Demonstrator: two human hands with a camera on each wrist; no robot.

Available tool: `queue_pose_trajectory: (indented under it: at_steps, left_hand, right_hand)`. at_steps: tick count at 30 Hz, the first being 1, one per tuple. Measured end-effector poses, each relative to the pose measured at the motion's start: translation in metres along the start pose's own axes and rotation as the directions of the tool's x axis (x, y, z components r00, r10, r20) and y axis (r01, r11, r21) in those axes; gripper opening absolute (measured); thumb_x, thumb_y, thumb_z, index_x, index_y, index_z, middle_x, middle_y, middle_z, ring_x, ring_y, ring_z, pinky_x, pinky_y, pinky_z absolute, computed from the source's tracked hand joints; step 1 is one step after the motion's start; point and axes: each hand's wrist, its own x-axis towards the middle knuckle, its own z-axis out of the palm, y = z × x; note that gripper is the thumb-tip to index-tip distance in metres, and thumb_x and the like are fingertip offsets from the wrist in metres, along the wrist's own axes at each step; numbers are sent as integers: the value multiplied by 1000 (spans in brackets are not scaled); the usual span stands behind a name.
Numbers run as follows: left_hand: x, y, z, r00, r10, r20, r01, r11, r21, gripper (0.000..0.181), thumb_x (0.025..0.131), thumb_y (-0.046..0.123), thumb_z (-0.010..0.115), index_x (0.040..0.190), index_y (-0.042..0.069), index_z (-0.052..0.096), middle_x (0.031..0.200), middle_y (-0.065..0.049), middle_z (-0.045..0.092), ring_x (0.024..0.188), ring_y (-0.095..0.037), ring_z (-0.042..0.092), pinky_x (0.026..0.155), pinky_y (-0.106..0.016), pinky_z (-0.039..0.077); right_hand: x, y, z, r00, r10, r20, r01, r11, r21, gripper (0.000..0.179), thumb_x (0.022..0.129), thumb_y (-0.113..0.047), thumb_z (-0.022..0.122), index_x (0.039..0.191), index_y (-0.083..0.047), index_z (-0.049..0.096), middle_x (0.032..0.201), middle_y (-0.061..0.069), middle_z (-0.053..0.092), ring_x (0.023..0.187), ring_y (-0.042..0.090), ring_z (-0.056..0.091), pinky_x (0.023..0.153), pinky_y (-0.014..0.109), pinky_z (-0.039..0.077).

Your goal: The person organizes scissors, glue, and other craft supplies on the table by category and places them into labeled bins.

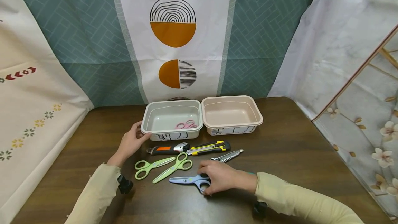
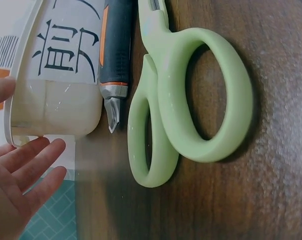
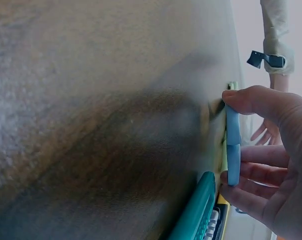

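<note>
My left hand [image 1: 130,143] holds the near left corner of a pale grey-green bin [image 1: 195,134], thumb on the rim and fingers along the side. Pink scissors [image 1: 186,124] lie inside that bin. My right hand [image 1: 221,176] grips blue scissors [image 1: 185,180] by the handles, thumb and fingers on opposite edges in the right wrist view; the blades point left. Two green scissors, one at left [image 1: 143,169] and one at right [image 1: 176,167], lie between the hands. In the left wrist view, green handles [image 2: 231,85] lie beside the bin's labelled wall.
A beige-pink bin [image 1: 258,118] stands right of the first. In front lie a black-and-orange utility knife [image 1: 166,150], a yellow-and-black one [image 1: 209,148] and a silver one [image 1: 231,155]. A teal tool [image 3: 196,210] lies beside my right hand. Cloth hangs behind the table.
</note>
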Motion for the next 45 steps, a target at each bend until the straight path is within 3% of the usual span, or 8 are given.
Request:
queue_pose_trajectory:
  at_steps: [27, 45]
  left_hand:
    - [1, -1, 1, 1000, -12, 2, 12, 1000, -4, 67, 86, 36, 60, 134, -2, 32, 119, -24, 55, 97, -34, 59, 76, -45, 47]
    - [-1, -1, 0, 1000, -11, 10, 11, 1000, -14, 66, 87, 37, 58, 134, -1, 32, 119, -25, 54, 98, -34, 58, 76, -46, 47]
  right_hand:
    - [4, 0, -6, 999, -34, -13, 33, 998, -57, 41, 63, -36, 76, 94, -13, 65, 95, -5, 56, 79, 3, 51, 71, 15, 42]
    - [10, 8, -34, 996, -28, -87, 29, 1000, 11, 46, 65, -30, 76, 105, -7, 66, 105, 0, 58, 89, 9, 54, 77, 19, 44]
